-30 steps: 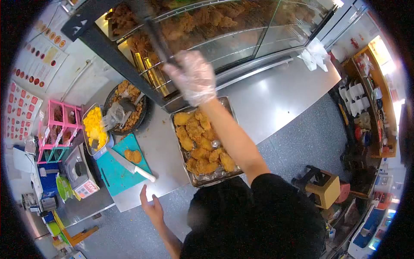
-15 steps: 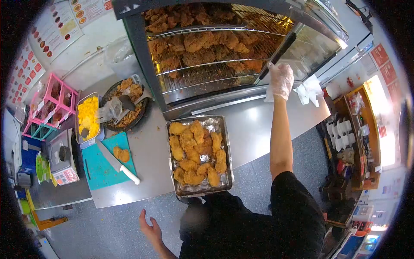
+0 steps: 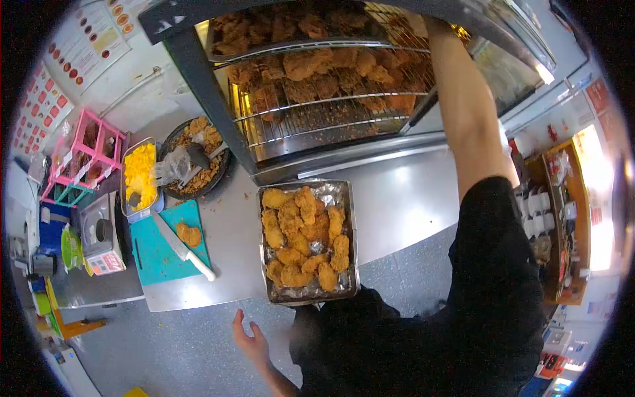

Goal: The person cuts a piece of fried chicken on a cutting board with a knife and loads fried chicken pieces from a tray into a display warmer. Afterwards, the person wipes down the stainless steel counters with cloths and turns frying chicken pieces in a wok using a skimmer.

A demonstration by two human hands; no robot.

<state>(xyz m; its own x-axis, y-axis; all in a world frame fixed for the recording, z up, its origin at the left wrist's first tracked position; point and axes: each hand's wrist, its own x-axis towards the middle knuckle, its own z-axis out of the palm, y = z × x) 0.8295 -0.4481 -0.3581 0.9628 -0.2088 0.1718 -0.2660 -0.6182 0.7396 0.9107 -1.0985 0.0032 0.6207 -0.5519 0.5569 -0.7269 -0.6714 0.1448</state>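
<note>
My left hand (image 3: 251,339) hangs bare over the floor in front of the counter, fingers spread and holding nothing. My right arm reaches up into the glass-fronted display cabinet (image 3: 278,171). Only a little of my gloved right hand (image 3: 417,25) shows by the upper rack, and its fingers are hidden. Fried chicken (image 3: 311,65) fills the cabinet's wire racks (image 3: 331,94). On the counter edge before me, a foil-lined metal tray (image 3: 354,245) bears several golden fried chicken pieces (image 3: 291,215).
Left on the counter are a teal cutting board (image 3: 155,264) with a white-handled knife (image 3: 173,239) and one fried piece (image 3: 188,233), a black pan (image 3: 221,175) of crumbly chicken with tongs, and a container of yellow food (image 3: 139,173). A pink rack (image 3: 86,142) stands beyond.
My right hand has left the cabinet's glass door and moved up and inward to the upper rack. My left hand has shifted slightly right, still open.
</note>
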